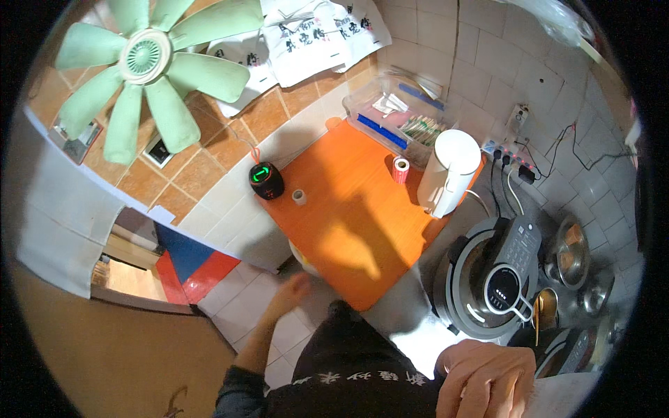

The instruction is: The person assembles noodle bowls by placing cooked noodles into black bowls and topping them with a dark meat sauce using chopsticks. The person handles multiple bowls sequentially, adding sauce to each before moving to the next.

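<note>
My left hand [289, 291] hangs over the floor beside the near left edge of the orange tabletop [327, 230]. Its fingers are blurred, and nothing shows in it. Close in at the lower right is my right hand [486, 376], its back up and its fingers curled down; the palm is hidden. A round grey cooking appliance [474, 292] with a control handle is nearest to it. On the orange top are a black speaker-like device [266, 181] with a green lit display, a small white roll [299, 197], a red-wrapped roll [400, 170] and a white electric kettle [449, 174].
Behind the kettle stands a clear plastic box [362, 104] with blue clips and small packets inside. A power strip [512, 159] trails cords. Metal bowls [573, 268] sit at the right. A green fan [145, 57] and white printed bags [300, 49] occupy the upper left.
</note>
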`<state>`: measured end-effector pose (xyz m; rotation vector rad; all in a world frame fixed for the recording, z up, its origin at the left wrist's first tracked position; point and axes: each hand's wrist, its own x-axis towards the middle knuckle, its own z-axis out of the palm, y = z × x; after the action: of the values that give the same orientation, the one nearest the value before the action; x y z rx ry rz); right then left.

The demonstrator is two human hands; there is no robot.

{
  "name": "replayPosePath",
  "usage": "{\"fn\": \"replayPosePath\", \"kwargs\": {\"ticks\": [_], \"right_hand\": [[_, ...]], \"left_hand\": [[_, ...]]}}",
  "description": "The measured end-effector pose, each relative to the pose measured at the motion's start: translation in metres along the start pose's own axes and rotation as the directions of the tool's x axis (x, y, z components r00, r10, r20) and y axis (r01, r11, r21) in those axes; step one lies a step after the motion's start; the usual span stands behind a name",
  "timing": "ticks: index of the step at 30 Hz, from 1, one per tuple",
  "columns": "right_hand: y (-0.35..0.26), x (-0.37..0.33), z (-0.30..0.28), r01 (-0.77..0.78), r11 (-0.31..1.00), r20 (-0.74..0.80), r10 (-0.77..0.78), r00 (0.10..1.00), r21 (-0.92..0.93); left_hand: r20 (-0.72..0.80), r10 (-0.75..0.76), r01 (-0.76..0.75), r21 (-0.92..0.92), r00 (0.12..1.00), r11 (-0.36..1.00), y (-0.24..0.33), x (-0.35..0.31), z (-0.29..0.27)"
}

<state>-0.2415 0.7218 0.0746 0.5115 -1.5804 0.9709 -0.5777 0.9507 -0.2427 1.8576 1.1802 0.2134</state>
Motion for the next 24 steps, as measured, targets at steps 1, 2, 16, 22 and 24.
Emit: {"fn": "replayPosePath", "kwargs": {"ticks": [1,2,16,22,24], "right_hand": [[-0.003,-0.013,-0.006,-0.029,1.0,0.034,0.029,0.999,0.0],[-0.006,-0.026,-0.013,-0.058,0.998,0.061,0.059,0.996,-0.011],[0.111,-0.068,0.002,-0.319,0.854,-0.833,-0.494,-0.25,-0.411],[0.131,-0.064,-0.038,-0.365,0.849,-0.799,-0.502,-0.331,-0.382],[0.132,-0.072,-0.047,-0.469,0.836,-0.802,-0.476,-0.361,-0.285]], "left_hand": [[-0.059,0.042,-0.041,0.011,0.997,0.999,-0.002,0.039,-0.007],[-0.096,0.013,-0.014,-0.011,0.995,1.0,0.011,0.079,-0.014],[-0.482,0.268,-0.201,0.187,0.834,0.962,0.055,0.434,-0.042],[-0.388,0.208,-0.082,0.318,0.898,0.945,0.08,0.532,-0.08],[-0.404,0.143,0.045,0.422,0.904,0.905,0.087,0.535,-0.07]]}}
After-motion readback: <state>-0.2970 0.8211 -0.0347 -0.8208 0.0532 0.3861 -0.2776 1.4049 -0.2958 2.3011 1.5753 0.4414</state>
